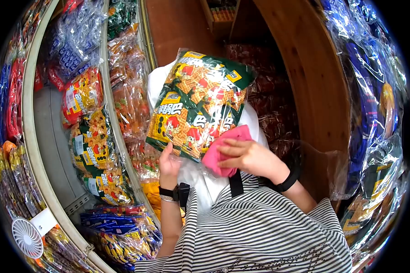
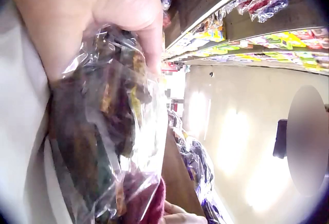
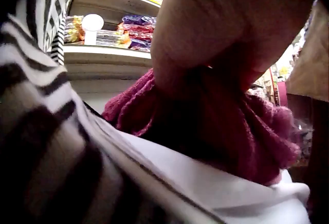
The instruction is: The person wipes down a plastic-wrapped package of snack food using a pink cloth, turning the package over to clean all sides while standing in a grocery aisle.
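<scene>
Left hand (image 1: 169,164) curled round packet (image 1: 200,102), right hand (image 1: 254,158) round cloth (image 1: 211,159)

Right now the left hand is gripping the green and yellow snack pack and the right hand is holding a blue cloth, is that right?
Not quite: the cloth is pink, not blue, as the head view shows. The left hand does grip the snack pack, and the right hand does hold the cloth.

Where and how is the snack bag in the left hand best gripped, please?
Probably pinch the snack bag by its far edge, from the far side: that edge lies free; the left hand grips the near edge and the right hand holds the pink cloth by the near right corner.
</scene>
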The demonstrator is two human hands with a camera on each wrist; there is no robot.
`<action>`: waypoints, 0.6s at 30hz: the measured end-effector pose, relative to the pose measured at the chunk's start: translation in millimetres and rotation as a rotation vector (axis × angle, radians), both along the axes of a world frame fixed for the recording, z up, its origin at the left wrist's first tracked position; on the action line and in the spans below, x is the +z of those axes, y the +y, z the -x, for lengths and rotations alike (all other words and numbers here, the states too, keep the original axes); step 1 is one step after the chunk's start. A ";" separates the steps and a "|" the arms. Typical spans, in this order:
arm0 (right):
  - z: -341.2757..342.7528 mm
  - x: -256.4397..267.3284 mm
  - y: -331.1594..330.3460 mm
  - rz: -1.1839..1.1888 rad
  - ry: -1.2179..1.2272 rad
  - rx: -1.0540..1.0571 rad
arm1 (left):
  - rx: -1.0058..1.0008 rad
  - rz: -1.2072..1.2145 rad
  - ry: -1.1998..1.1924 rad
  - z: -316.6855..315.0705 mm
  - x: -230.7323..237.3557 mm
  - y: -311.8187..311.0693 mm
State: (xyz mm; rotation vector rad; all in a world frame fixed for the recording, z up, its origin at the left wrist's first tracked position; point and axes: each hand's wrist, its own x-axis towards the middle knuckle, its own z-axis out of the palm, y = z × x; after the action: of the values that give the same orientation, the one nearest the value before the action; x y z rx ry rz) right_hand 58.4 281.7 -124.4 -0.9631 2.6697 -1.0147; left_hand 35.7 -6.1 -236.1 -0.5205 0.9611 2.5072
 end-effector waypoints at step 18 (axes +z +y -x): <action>72.6 -24.5 -1.7 0.082 0.197 -0.284 | -0.026 -0.184 -0.063 22.1 0.2 -0.6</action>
State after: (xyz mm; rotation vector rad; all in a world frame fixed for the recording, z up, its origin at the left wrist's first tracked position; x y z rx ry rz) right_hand -14.1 280.0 -148.9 -0.7464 3.0148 -1.1450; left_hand 13.6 -6.7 -235.9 -0.5215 0.7007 2.5077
